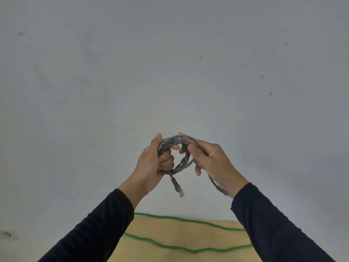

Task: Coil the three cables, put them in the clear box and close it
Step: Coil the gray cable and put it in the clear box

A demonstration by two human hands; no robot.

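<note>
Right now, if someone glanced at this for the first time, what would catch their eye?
Most likely the grey cable, wound into a loop and held up mid-frame by the left hand and right hand, with a plug end dangling below. Next, the green cable snaking across the tan table at the bottom, between dark sleeves.

A grey cable [176, 146] — plain, with darker grey boots by its clear plugs — is seen between the hands. Both forearms are covered by dark navy sleeves [273, 220]. Below the hands, a green cable [188, 248] is laid across a tan board [179, 235] — behind them, a pale grey wall [170, 63] flecked with brownish marks.
</note>
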